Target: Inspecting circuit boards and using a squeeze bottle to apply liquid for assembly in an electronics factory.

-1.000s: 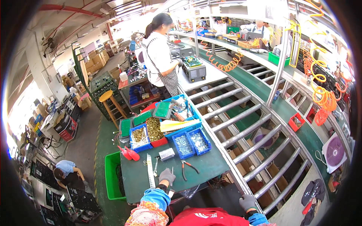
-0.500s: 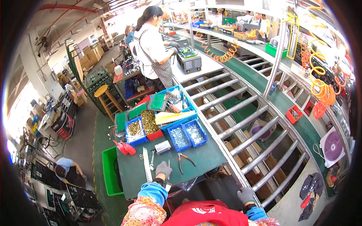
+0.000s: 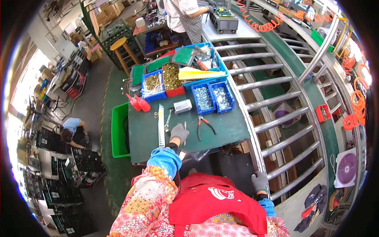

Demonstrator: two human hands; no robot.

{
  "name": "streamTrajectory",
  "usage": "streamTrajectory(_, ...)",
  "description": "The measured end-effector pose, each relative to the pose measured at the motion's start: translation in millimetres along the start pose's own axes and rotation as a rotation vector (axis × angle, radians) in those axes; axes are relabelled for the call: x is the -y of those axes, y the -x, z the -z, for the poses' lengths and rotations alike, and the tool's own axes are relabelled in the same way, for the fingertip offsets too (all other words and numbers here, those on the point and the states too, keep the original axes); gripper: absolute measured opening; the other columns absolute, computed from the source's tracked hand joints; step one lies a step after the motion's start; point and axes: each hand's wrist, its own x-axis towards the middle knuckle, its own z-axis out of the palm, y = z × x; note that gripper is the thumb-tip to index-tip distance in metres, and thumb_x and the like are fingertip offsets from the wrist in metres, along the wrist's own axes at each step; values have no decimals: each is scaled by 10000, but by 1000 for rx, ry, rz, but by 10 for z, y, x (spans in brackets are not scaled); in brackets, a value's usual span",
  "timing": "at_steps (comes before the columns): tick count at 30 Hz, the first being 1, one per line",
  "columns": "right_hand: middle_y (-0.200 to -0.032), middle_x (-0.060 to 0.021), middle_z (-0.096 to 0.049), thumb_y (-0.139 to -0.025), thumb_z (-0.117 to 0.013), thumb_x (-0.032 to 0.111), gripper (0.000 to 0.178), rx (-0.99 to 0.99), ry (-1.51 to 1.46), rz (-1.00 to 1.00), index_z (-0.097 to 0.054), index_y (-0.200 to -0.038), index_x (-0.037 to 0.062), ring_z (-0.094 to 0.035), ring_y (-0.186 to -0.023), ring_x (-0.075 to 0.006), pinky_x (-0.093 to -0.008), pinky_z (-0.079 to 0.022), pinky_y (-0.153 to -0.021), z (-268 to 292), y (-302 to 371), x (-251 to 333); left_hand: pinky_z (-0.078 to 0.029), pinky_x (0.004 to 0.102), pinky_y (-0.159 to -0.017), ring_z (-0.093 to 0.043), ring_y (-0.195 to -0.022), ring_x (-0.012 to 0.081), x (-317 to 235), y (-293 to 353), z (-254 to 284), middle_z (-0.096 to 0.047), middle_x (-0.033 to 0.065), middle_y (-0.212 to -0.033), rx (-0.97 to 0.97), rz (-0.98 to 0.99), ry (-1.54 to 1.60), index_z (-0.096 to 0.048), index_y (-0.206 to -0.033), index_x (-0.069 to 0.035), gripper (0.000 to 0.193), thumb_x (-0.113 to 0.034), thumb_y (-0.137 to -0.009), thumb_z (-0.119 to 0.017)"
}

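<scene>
My left hand, in a grey glove, is at the near edge of the green-topped table with its fingers curled. A thin metal tool shows beside the fingers; its kind is unclear. Close by lie a white ruler-like strip, a wrench and pliers with black and red handles. My right hand, also gloved, is curled on the conveyor's side rail. Beyond the tools are a small silvery block and two red squeeze bottles.
Blue bins of small metal parts and a red bin of brass-coloured parts stand toward the back, near green circuit boards. A green tub sits left of the table. The roller conveyor runs along the right. A co-worker stands beyond.
My view has tilted downward, so the table sits higher in the picture and the co-worker's head is out of it. Both hands keep about the same places on table and rail.
</scene>
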Motion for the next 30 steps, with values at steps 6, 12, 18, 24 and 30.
streamTrajectory(6,-850,-196,-668,-785,-578,255,256,5,-22,-13,-689,-890,49,-635,-850,-378,-454,-493,-786,27,-15,34,-486,426,-869,-614,-995,393,32,-19,-35,-647,239,-1010,19,-6,76,-603,-1014,0,350,-218,-742,-632)
streamTrajectory(12,-879,-208,-663,-792,-580,234,263,16,-60,-29,-683,-911,23,-628,-882,-379,-443,-486,-808,25,-2,37,-520,399,-822,-649,-940,373,144,-239,-1,-674,237,-953,175,23,157,-679,-946,1,339,-239,-705,-693)
streamTrajectory(18,-862,-196,-673,-793,-580,249,256,-11,-70,-2,-693,-913,53,-639,-861,-376,-448,-499,-788,45,11,66,-505,397,-855,-645,-976,337,209,-272,37,-676,203,-1008,-134,6,192,-673,-1002,-30,342,-242,-734,-679)
streamTrajectory(24,-861,-215,-654,-793,-575,212,247,-8,-73,-5,-672,-894,9,-619,-869,-387,-452,-476,-780,33,2,73,-490,409,-867,-634,-988,347,523,-288,352,-674,183,-1014,-349,18,147,-675,-1031,-73,285,-217,-802,-583)
streamTrajectory(30,-849,-217,-653,-771,-581,210,245,15,-65,-32,-675,-866,6,-624,-848,-380,-443,-482,-762,59,-7,79,-513,418,-839,-640,-982,343,636,-480,547,-680,170,-1005,-192,76,91,-694,-1021,-84,284,-248,-801,-623)
